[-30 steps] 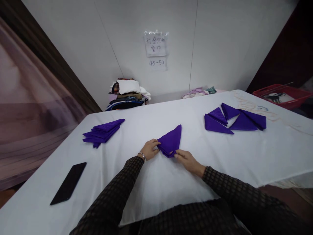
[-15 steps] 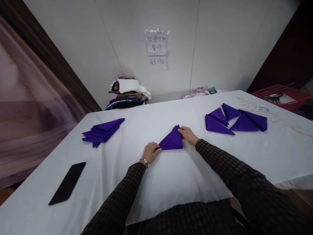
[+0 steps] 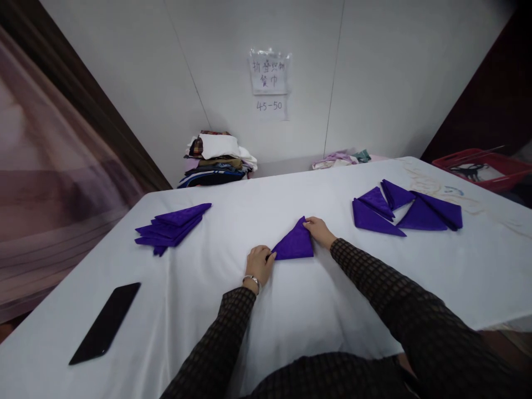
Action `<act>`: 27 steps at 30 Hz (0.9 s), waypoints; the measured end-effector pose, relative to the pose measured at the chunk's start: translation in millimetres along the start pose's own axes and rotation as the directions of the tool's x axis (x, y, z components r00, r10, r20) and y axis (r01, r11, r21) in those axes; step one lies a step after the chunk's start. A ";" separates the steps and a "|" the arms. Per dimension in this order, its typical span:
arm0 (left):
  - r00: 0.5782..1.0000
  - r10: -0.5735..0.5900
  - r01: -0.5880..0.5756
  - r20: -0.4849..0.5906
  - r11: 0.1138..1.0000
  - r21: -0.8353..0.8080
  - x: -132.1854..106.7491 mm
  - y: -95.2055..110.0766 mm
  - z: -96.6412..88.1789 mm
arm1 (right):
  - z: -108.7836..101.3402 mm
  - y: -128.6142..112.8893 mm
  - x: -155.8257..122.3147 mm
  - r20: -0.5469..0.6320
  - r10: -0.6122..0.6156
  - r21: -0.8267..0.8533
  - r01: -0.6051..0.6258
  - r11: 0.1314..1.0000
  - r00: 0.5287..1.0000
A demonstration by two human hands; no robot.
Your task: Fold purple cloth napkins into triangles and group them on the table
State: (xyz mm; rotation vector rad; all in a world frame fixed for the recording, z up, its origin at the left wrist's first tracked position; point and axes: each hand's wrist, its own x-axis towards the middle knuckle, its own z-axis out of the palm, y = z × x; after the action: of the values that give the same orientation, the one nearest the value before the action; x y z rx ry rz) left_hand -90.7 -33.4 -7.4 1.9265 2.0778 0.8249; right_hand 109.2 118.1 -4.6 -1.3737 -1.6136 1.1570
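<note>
- Squaring up a fold is, I judge, the step in hand: the purple cloth [image 3: 296,243] lies as a triangle at the frame's centre, on the white-covered desk [image 3: 233,219].
- My left hand [image 3: 260,265] grasps its left tip; my right hand [image 3: 319,231] pinches it near the top corner.
- The next move seems to call for a light pull between both corners, with the layers level.
- Folded purple cloths lie overlapping in a stack [image 3: 174,226] at left and in a cluster [image 3: 421,216] at upper right, both well apart from mine.
</note>
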 end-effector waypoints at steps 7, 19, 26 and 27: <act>1.000 -0.021 0.021 0.018 1.000 0.006 -1.7 4.5 -3.0 | 3.1 3.1 10.9 -0.019 -0.060 -0.094 0.058 0.994 0.998; 0.997 -0.052 0.057 -0.048 0.992 0.113 1.8 8.1 -0.7 | 4.2 6.8 10.6 -0.028 -0.148 -0.260 0.136 0.956 0.989; 0.994 -0.083 0.094 -0.074 0.981 0.167 3.3 10.8 -0.3 | 5.9 3.5 11.5 -0.028 -0.159 -0.334 0.140 0.932 0.987; 0.993 -0.088 0.100 -0.076 0.980 0.174 3.5 10.9 -0.5 | 6.0 3.1 11.7 -0.028 -0.158 -0.346 0.138 0.928 0.987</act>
State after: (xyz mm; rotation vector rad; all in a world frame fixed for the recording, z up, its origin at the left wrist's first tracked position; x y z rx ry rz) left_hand -82.0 -30.2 -0.5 1.8912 2.3351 0.7168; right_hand 102.6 128.6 -9.9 -1.4522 -1.9071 0.7648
